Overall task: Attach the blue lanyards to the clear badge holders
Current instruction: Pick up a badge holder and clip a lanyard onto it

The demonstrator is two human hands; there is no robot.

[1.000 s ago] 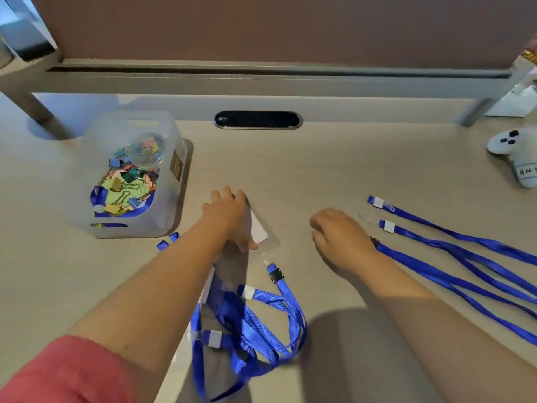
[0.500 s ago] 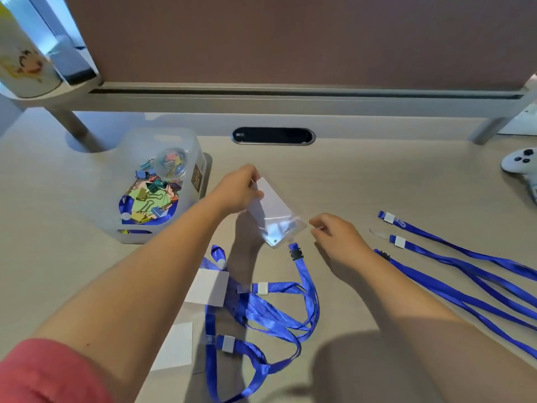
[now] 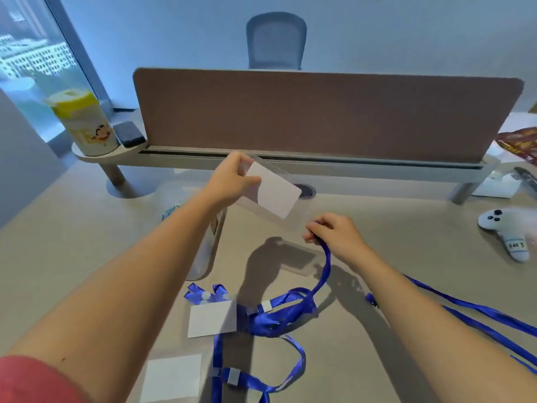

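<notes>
Left hand (image 3: pixel 232 181) raised above the table (image 3: pixel 392 228), grip pinching a clear badge holder (image 3: pixel 270 193) with a white card inside; holder is tilted, its free corner pointing down toward the right hand. Right hand (image 3: pixel 334 234) lower, nearer the table middle, fingers curled round the end of a blue lanyard (image 3: pixel 325 266). Strap hangs from that hand down into a tangled lanyard pile (image 3: pixel 279 312) at the near middle of the table. Clip end hidden inside the hand; holder and lanyard end are near but apart. Two more badge holders with white cards lie flat near the front edge: one (image 3: pixel 212 318) touching the pile, one (image 3: pixel 171 376) closer to the front. Loose lanyards (image 3: pixel 479 312) lie toward the right edge. White game controller (image 3: pixel 505 231) at the far right.
</notes>
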